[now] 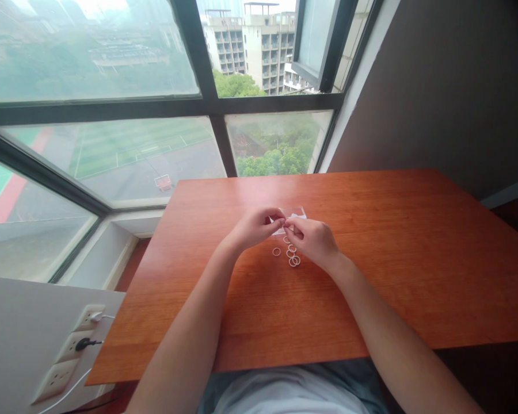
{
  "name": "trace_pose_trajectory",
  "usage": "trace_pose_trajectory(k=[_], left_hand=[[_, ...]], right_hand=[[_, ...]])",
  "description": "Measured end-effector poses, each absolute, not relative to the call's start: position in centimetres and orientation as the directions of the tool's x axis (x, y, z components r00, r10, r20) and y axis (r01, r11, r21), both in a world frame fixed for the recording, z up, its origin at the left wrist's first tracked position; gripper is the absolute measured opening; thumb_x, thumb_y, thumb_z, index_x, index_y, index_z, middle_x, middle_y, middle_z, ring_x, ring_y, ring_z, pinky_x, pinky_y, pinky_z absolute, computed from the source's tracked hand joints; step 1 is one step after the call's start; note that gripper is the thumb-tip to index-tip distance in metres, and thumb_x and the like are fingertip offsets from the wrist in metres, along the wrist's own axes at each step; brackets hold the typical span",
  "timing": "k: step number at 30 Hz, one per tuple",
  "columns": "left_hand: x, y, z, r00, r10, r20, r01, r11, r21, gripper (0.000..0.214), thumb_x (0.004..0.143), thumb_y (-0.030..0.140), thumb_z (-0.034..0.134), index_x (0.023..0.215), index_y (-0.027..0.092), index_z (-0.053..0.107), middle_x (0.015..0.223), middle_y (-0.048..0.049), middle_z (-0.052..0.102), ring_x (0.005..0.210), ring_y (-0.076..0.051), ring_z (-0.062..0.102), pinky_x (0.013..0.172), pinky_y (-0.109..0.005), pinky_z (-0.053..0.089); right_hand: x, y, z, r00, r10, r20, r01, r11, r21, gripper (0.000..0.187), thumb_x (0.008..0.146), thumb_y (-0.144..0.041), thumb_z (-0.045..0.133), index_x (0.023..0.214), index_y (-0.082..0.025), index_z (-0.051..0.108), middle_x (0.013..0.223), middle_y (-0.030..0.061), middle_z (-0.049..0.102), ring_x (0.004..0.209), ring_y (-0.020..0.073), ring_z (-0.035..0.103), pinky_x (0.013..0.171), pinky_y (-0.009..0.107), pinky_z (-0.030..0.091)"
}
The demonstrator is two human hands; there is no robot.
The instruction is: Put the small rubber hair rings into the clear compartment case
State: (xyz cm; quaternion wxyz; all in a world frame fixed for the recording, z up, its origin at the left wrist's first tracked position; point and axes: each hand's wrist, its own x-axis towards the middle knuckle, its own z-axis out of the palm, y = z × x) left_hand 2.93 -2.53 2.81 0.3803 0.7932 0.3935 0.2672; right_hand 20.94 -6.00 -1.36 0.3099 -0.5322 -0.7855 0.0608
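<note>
My left hand (259,225) and my right hand (311,237) meet over the middle of the table, fingertips almost touching. Both are closed in a pinch around something too small and too covered by the fingers to make out. Just below them, several thin white rings (294,261) lie on the wood, some overlapping. One white ring (277,252) rests apart, to the left of the others. Behind the fingers is a clear plastic packet or case (300,211) with something white in it, partly hidden by my hands.
The reddish-brown wooden table (414,259) reaches from my body to the window frame (276,104). At lower left, wall sockets (75,345) hold plugs with cables running beside the table's edge. A grey wall (435,86) stands on the right.
</note>
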Motion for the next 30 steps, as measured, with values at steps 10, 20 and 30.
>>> trace_pose_trajectory(k=[10, 20, 30], left_hand=[[2.83, -2.41, 2.6, 0.55, 0.827, 0.116, 0.413, -0.39, 0.823, 0.017, 0.083, 0.024, 0.055, 0.08, 0.013, 0.067, 0.07, -0.0008, 0.062, 0.062, -0.009, 0.049, 0.057, -0.02, 0.037], [2.8, -2.46, 2.71, 0.563, 0.82, 0.106, 0.391, -0.377, 0.84, 0.018, 0.083, 0.025, 0.055, 0.083, 0.013, 0.068, 0.073, -0.0021, 0.064, 0.063, -0.009, 0.051, 0.056, -0.021, 0.038], [2.77, -2.38, 2.4, 0.535, 0.835, 0.126, 0.435, -0.401, 0.806, 0.014, 0.08, 0.019, 0.053, 0.08, 0.014, 0.066, 0.074, -0.0023, 0.065, 0.063, -0.009, 0.053, 0.057, -0.02, 0.041]], right_hand=[[20.96, -5.98, -1.39, -0.244, 0.88, 0.407, 0.8, 0.42, -0.429, 0.016, 0.086, -0.03, 0.055, 0.092, -0.025, 0.069, 0.068, -0.0015, 0.068, 0.063, 0.0142, 0.061, 0.06, 0.024, 0.034], [20.93, -6.1, -1.24, -0.241, 0.882, 0.404, 0.804, 0.415, -0.426, 0.018, 0.086, -0.03, 0.054, 0.093, -0.025, 0.069, 0.069, -0.0015, 0.069, 0.063, 0.0144, 0.061, 0.061, 0.024, 0.035], [20.92, -6.14, -1.09, -0.253, 0.885, 0.39, 0.803, 0.417, -0.427, 0.021, 0.086, -0.028, 0.054, 0.1, -0.025, 0.07, 0.074, -0.0003, 0.071, 0.067, 0.0154, 0.063, 0.063, 0.025, 0.037]])
